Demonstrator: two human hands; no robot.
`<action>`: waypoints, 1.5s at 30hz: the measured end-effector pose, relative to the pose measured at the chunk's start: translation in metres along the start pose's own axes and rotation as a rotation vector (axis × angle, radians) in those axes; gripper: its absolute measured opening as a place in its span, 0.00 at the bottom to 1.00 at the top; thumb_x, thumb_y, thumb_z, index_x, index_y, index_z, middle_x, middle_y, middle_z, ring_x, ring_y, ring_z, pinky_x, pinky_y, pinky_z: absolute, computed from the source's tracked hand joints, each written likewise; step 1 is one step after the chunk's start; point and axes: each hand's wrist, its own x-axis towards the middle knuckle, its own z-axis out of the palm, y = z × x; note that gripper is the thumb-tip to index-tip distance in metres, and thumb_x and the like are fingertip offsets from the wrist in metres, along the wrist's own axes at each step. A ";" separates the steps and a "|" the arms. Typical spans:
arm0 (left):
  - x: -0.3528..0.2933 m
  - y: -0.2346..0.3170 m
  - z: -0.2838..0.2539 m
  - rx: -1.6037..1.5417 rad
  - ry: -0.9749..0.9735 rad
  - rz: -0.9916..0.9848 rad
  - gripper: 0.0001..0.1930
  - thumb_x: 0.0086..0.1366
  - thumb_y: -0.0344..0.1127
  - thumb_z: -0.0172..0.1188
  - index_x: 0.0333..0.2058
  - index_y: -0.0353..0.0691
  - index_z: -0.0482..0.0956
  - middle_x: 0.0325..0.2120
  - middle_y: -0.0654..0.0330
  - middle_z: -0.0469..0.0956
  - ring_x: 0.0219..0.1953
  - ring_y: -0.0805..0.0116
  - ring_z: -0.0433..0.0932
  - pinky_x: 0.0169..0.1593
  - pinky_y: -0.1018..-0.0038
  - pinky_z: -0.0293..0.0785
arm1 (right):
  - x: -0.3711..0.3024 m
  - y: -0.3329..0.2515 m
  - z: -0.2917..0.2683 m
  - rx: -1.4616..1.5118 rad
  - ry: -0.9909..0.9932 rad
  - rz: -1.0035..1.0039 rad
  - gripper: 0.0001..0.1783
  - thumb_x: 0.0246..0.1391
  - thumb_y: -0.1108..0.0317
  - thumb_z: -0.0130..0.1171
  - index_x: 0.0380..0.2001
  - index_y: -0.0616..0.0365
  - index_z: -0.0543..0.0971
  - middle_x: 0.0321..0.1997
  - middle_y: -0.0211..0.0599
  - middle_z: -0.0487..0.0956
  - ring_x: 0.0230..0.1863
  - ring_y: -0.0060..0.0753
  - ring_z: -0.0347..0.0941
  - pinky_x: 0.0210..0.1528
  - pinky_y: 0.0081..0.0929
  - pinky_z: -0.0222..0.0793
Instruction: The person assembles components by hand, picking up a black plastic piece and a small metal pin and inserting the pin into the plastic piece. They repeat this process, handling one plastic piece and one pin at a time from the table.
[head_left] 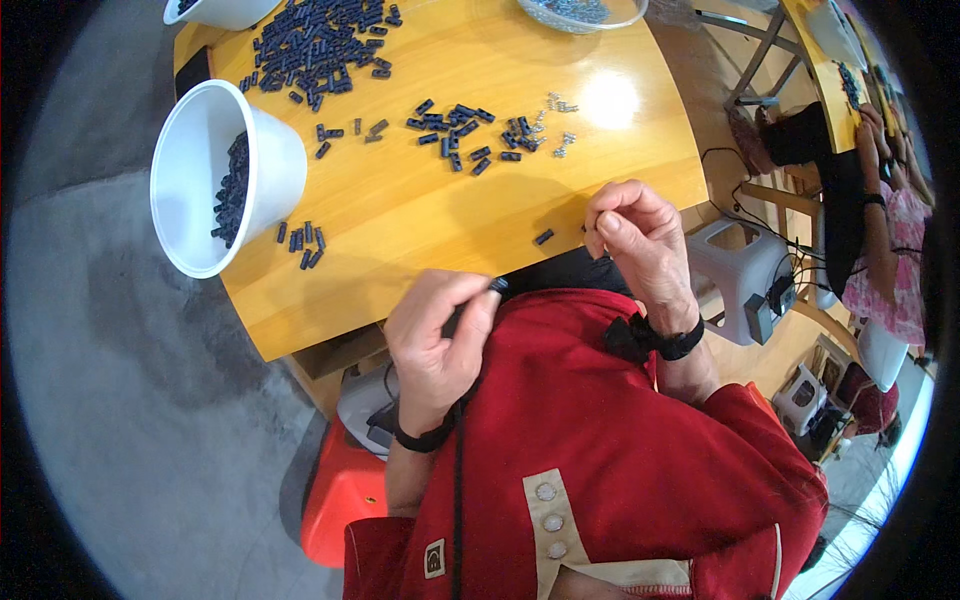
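My left hand (436,340) is closed at the table's front edge, pinching a small black plastic piece (498,286) between thumb and forefinger. To its right, my right hand (645,240) is raised with thumb and fingertips pressed together. A tiny dark spot shows at those fingertips, too small to name. One loose black block (543,237) lies on the table between the hands. Beyond it are a loose group of short black blocks (460,125) and a scatter of small shiny metal parts (562,145). Both wrists wear black bands.
A white tub (275,150) lies tipped on the left, black blocks inside and several beside its mouth. A large heap of black blocks (315,45) covers the far left of the wooden table (390,225). A clear bowl (585,22) stands at the back. Another person (880,220) works at the right.
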 end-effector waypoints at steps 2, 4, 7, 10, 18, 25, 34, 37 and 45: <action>0.007 0.012 0.006 -0.106 -0.307 -0.129 0.07 0.55 0.20 0.64 0.34 0.33 0.80 0.32 0.54 0.81 0.35 0.66 0.81 0.41 0.74 0.75 | 0.003 0.004 -0.005 -0.045 -0.001 0.000 0.06 0.58 0.73 0.61 0.39 0.61 0.79 0.33 0.30 0.79 0.30 0.20 0.74 0.37 0.20 0.73; 0.012 -0.001 0.029 -0.083 -0.355 0.033 0.05 0.56 0.21 0.63 0.33 0.32 0.79 0.35 0.52 0.82 0.39 0.63 0.81 0.44 0.71 0.76 | 0.008 0.006 -0.004 -0.151 -0.017 0.015 0.06 0.59 0.73 0.61 0.39 0.62 0.79 0.34 0.30 0.79 0.33 0.21 0.76 0.39 0.20 0.73; 0.019 -0.013 0.041 -0.147 -0.410 -0.137 0.05 0.57 0.20 0.62 0.33 0.32 0.78 0.39 0.52 0.80 0.43 0.65 0.80 0.45 0.72 0.76 | 0.019 0.007 -0.001 -0.124 -0.057 0.040 0.06 0.60 0.73 0.60 0.40 0.62 0.78 0.34 0.29 0.79 0.32 0.21 0.76 0.39 0.20 0.73; 0.023 -0.027 0.045 -0.311 -0.303 -0.219 0.05 0.60 0.19 0.60 0.36 0.31 0.78 0.43 0.56 0.77 0.46 0.69 0.77 0.48 0.74 0.76 | 0.031 0.010 0.001 -0.117 -0.117 0.049 0.06 0.60 0.74 0.59 0.41 0.62 0.78 0.34 0.29 0.79 0.33 0.20 0.75 0.39 0.20 0.73; 0.040 -0.035 0.035 -0.173 0.012 -0.038 0.07 0.61 0.19 0.59 0.38 0.32 0.78 0.50 0.51 0.75 0.49 0.67 0.76 0.53 0.73 0.73 | 0.051 0.010 0.015 0.062 -0.088 0.028 0.08 0.60 0.74 0.59 0.42 0.63 0.78 0.35 0.35 0.81 0.32 0.24 0.78 0.39 0.22 0.76; 0.017 -0.010 0.012 -0.248 0.029 -0.192 0.06 0.60 0.19 0.61 0.36 0.31 0.78 0.37 0.55 0.79 0.40 0.70 0.77 0.45 0.76 0.72 | 0.029 0.011 0.013 0.401 -0.157 0.195 0.07 0.57 0.76 0.61 0.40 0.62 0.80 0.33 0.37 0.82 0.30 0.27 0.80 0.37 0.25 0.79; 0.005 0.017 0.001 -0.057 0.073 0.006 0.07 0.58 0.19 0.62 0.36 0.32 0.79 0.29 0.56 0.79 0.31 0.69 0.77 0.37 0.77 0.72 | 0.003 0.006 0.031 0.337 -0.242 0.214 0.06 0.55 0.78 0.61 0.38 0.66 0.78 0.35 0.49 0.81 0.30 0.36 0.82 0.34 0.30 0.83; 0.002 0.021 -0.001 -0.013 0.078 0.024 0.07 0.57 0.19 0.62 0.35 0.32 0.80 0.29 0.56 0.79 0.29 0.68 0.77 0.35 0.76 0.72 | 0.001 0.006 0.036 0.292 -0.247 0.147 0.06 0.55 0.78 0.62 0.36 0.67 0.78 0.34 0.49 0.81 0.28 0.35 0.81 0.31 0.29 0.82; 0.000 0.021 0.000 0.033 0.118 0.136 0.08 0.54 0.19 0.64 0.35 0.34 0.80 0.26 0.56 0.79 0.26 0.63 0.77 0.31 0.73 0.72 | -0.004 0.002 0.045 0.288 -0.269 0.221 0.07 0.57 0.73 0.63 0.35 0.66 0.79 0.30 0.41 0.82 0.23 0.28 0.79 0.28 0.24 0.79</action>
